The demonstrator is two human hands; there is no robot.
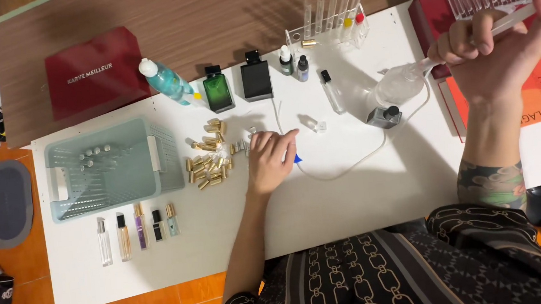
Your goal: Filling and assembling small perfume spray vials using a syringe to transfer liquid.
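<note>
My left hand (pixel 270 160) rests palm down on the white table (pixel 351 191), fingers curled over something small, with a bit of blue showing at its right edge. It lies just right of a heap of small gold caps (pixel 207 162). My right hand (pixel 500 47) is raised at the upper right, closed around a clear syringe-like tube (pixel 467 39). From it a thin clear hose (pixel 361 161) loops down across the table toward my left hand. Just below the tube's tip sits a clear round flask (pixel 397 85).
A pale green basket (pixel 112 167) with a few vials stands at left, a row of small spray bottles (pixel 136 230) below it. Green (pixel 218 90), black (pixel 255 77) and turquoise (pixel 167 81) bottles line the back, beside a test-tube rack (pixel 331 18). Red boxes sit far left and right.
</note>
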